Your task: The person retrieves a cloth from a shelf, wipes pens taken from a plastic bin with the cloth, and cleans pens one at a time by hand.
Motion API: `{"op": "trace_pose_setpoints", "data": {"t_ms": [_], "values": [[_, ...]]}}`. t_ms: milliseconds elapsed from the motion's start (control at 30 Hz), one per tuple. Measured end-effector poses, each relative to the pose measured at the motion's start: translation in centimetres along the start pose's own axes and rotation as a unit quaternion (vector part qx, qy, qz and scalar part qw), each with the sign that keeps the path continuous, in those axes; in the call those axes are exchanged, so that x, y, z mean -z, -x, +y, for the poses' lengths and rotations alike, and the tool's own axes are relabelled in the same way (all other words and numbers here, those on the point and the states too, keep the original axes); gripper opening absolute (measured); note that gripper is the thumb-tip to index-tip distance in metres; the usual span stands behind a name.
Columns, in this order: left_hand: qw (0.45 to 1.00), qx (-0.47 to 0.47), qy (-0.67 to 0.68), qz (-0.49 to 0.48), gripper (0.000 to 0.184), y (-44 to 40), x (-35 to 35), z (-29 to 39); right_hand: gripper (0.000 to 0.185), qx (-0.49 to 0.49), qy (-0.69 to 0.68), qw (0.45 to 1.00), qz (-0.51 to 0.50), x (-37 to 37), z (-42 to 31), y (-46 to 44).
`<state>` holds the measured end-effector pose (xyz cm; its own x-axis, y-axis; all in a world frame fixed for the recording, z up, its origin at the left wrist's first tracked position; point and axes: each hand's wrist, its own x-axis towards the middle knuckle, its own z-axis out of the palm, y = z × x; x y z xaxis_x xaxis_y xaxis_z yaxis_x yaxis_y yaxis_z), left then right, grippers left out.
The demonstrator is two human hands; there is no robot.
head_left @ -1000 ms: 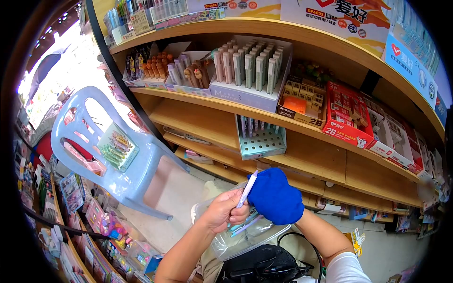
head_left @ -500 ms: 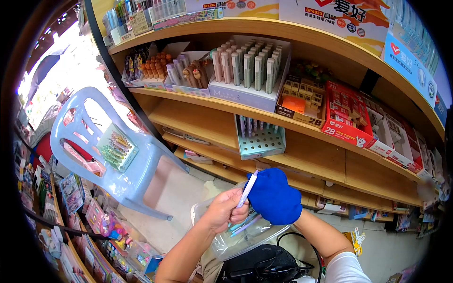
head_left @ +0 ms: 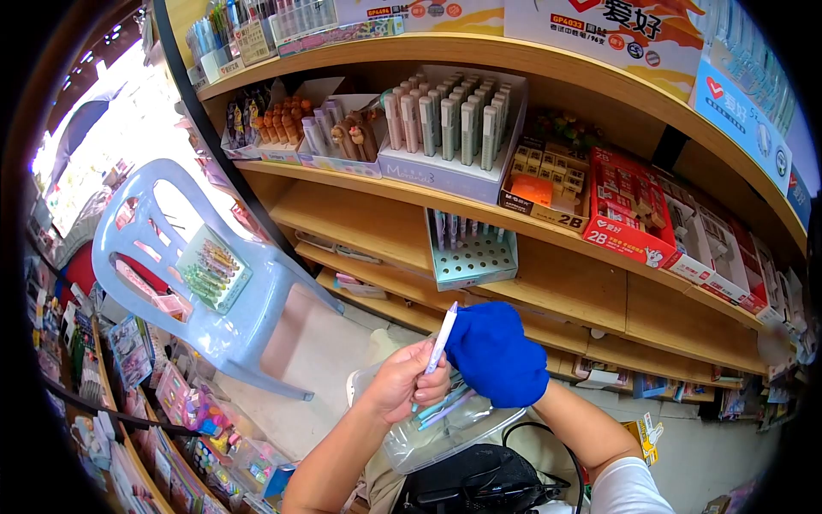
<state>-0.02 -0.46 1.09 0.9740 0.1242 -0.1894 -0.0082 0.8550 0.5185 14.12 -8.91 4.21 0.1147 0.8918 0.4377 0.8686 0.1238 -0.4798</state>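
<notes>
My left hand (head_left: 409,381) pinches a white and lavender pen (head_left: 442,337), its tip pointing up. A blue cloth (head_left: 498,355) covers my right hand, so its fingers are hidden; the cloth touches or lies just beside the pen's upper part. Beneath both hands, on my lap, is a clear plastic box (head_left: 449,442) with several pens (head_left: 447,411) in it, mostly teal and lavender.
Ahead, a wooden shelf (head_left: 565,276) holds a teal pen display box (head_left: 476,260). Boxes of erasers and pens line the shelf above. At left stands a light blue plastic chair (head_left: 261,291) bearing another pen box (head_left: 214,269). A black bag (head_left: 471,484) lies near my body.
The pen in my left hand has shifted slightly left and stands more upright. The blue cloth has moved slightly left too.
</notes>
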Motion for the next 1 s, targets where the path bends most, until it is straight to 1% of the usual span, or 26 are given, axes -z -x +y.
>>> {"op": "trace_pose_setpoints", "data": {"t_ms": [33, 133, 233, 367, 467, 533, 633, 733, 833, 933, 1000], "values": [[1.000, -0.001, -0.003, 0.005, 0.023, 0.0, 0.0, 0.1, 0.005, 0.017, 0.075, 0.997, -0.017, 0.5, -0.5, -0.2], [0.999, -0.018, -0.041, 0.027, 0.024, -0.1, 0.0, -0.1, 0.007, 0.044, 0.125, 0.989, -0.064, 0.6, -0.4, -0.3], [0.992, -0.057, -0.098, 0.061, 0.024, -0.4, 0.1, -0.7, 0.008, 0.020, 0.100, 0.991, -0.085, 0.4, -0.1, -0.3], [0.976, -0.094, -0.160, 0.113, 0.025, -0.7, -0.3, -1.4, 0.013, 0.057, 0.109, 0.988, -0.091, 1.5, 0.3, 0.3], [0.983, -0.068, -0.141, 0.098, 0.025, -0.5, -0.1, -1.1, 0.014, 0.061, 0.108, 0.989, -0.081, 0.6, 0.7, 0.7], [0.989, -0.040, -0.120, 0.078, 0.024, -0.4, -0.1, -0.7, 0.014, 0.065, 0.149, 0.986, -0.049, -1.3, 1.5, 1.1], [0.996, -0.003, -0.083, 0.039, 0.022, -0.3, 0.1, -0.2, 0.013, 0.061, 0.172, 0.981, -0.065, -1.5, 1.7, 1.3], [0.999, 0.020, -0.042, 0.003, 0.023, -0.2, 0.1, 0.0, 0.011, 0.097, 0.147, 0.984, -0.036, -1.4, 2.2, 1.6], [0.999, 0.041, -0.013, -0.015, 0.024, 0.1, 0.2, 0.2, 0.011, 0.125, 0.082, 0.988, 0.044, -1.1, 2.0, 1.8], [0.998, 0.051, 0.008, -0.030, 0.024, 0.1, 0.5, 0.2, 0.011, 0.111, 0.071, 0.990, 0.051, -1.1, 1.9, 1.9], [0.997, 0.056, 0.016, -0.041, 0.024, 0.1, 0.6, 0.3, 0.011, 0.133, 0.061, 0.988, 0.046, -1.0, 2.1, 1.9]]}}
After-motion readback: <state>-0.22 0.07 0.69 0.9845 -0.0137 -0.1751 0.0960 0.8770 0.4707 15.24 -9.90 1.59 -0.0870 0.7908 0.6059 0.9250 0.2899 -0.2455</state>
